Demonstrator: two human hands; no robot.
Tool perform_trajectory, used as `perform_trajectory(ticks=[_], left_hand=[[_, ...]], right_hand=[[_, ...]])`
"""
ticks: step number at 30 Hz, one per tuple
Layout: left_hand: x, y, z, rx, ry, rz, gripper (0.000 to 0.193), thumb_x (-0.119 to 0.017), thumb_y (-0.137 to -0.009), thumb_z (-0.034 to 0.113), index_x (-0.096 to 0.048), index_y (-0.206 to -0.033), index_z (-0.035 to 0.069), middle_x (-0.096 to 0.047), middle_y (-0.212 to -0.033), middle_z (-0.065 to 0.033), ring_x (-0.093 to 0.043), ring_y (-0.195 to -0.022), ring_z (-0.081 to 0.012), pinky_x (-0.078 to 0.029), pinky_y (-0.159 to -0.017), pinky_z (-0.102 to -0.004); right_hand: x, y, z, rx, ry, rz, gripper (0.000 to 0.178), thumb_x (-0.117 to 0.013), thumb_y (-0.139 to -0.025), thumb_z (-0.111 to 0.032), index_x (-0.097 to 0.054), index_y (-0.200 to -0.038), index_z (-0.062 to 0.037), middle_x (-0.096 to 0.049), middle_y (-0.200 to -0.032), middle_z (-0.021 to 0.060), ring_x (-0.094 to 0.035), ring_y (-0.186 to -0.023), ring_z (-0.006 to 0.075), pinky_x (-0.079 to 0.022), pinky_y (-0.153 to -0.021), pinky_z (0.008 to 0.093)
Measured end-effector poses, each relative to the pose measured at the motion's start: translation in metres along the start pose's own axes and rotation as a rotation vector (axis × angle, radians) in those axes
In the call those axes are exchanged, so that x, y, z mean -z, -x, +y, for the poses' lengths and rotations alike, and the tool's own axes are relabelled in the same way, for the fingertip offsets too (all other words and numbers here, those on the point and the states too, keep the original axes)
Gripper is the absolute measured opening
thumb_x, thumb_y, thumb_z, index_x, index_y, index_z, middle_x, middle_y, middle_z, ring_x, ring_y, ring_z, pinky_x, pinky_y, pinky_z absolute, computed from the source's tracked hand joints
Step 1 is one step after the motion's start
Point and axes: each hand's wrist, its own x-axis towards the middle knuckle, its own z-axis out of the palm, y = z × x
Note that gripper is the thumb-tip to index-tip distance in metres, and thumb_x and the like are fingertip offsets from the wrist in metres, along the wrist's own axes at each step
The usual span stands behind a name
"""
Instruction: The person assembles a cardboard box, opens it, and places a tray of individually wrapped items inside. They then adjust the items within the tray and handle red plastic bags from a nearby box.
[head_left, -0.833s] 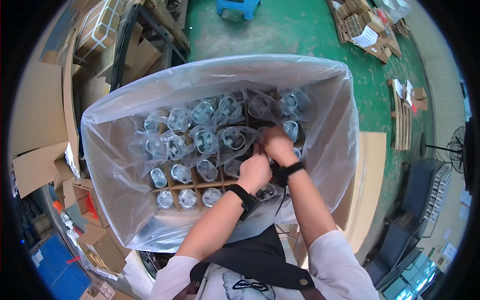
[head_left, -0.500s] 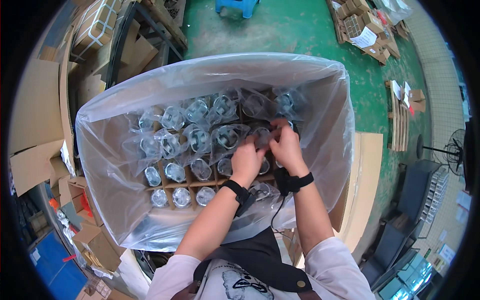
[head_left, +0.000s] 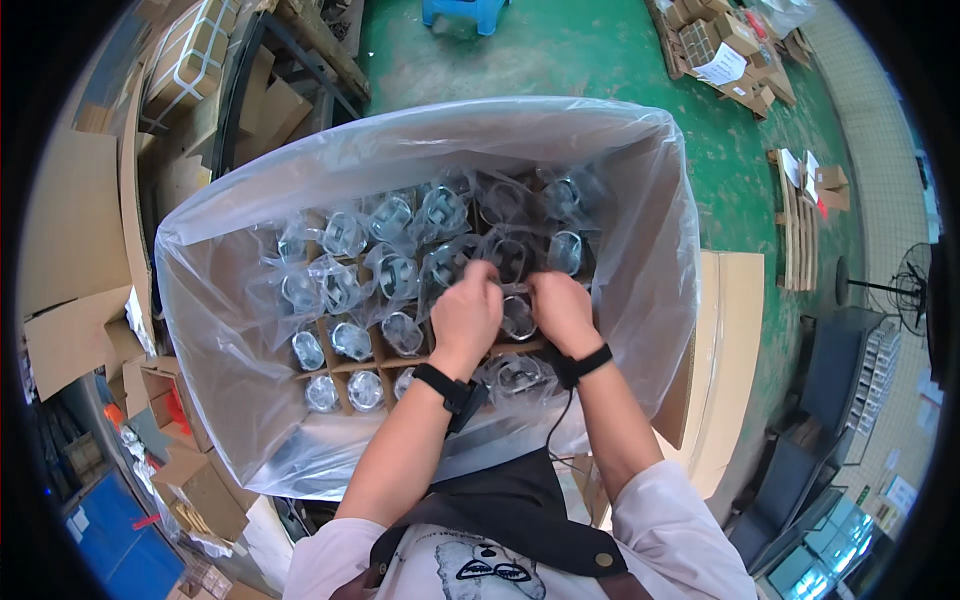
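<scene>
A large carton lined with a clear plastic bag (head_left: pixel 225 370) stands before me, with rows of metal engine pistons in its cardboard divider cells. Many pistons are wrapped in clear plastic; one unwrapped-looking piston (head_left: pixel 565 252) sits to the right. My left hand (head_left: pixel 467 312) and my right hand (head_left: pixel 562 312) are at the near side of a bagged piston (head_left: pixel 511 255) in the second row from the far side. Fingertips of both hands pinch the plastic of its bag, a short way apart. Just below, between my hands, another piston (head_left: pixel 517 318) shows in its cell.
Flattened cardboard (head_left: pixel 728 370) leans on the carton's right side. A blue stool (head_left: pixel 465 14) stands on the green floor beyond. Loaded pallets (head_left: pixel 795 230) and a black fan (head_left: pixel 912 280) are to the right; boxes and a shelf frame (head_left: pixel 240 100) are to the left.
Both hands have drawn nearer to me, and the right has shifted slightly left, uncovering a piston at the right. The bagged piston between them shows more fully.
</scene>
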Motion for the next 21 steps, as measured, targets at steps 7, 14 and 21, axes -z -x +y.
perform_trajectory(ticks=[7, 14, 21], left_hand=[[-0.008, 0.012, -0.002, -0.22, -0.309, -0.333, 0.015, -0.056, -0.084, 0.016, -0.063, -0.093, 0.006, -0.066, -0.075, -0.0183, -0.065, -0.072, -0.0371, -0.052, -0.062, -0.0471], [0.015, 0.024, -0.001, -0.254, -0.185, -0.223, 0.016, -0.056, -0.087, 0.018, -0.064, -0.093, 0.005, -0.067, -0.083, -0.0169, -0.065, -0.076, -0.0358, -0.052, -0.066, -0.0455], [-0.028, 0.042, 0.047, -0.294, 0.074, -0.678, 0.029, -0.053, -0.084, 0.014, -0.062, -0.109, 0.002, -0.066, -0.091, -0.024, -0.063, -0.088, -0.0419, -0.049, -0.077, -0.051]], right_hand=[[0.033, -0.012, -0.034, 0.104, -0.045, -0.041, 0.02, -0.057, -0.076, -0.009, -0.07, -0.09, -0.0051, -0.067, -0.092, 0.0199, -0.064, -0.09, 0.0369, -0.051, -0.079, 0.0457], [0.074, 0.008, -0.038, 0.08, -0.239, 0.428, 0.026, -0.052, -0.084, -0.011, -0.064, -0.106, -0.0025, -0.065, -0.102, 0.0235, -0.063, -0.095, 0.039, -0.051, -0.082, 0.0448], [0.006, -0.044, 0.073, -0.173, 0.136, 0.112, 0.021, -0.054, -0.082, -0.007, -0.068, -0.097, -0.0039, -0.066, -0.101, 0.0224, -0.064, -0.095, 0.0384, -0.052, -0.082, 0.0441]])
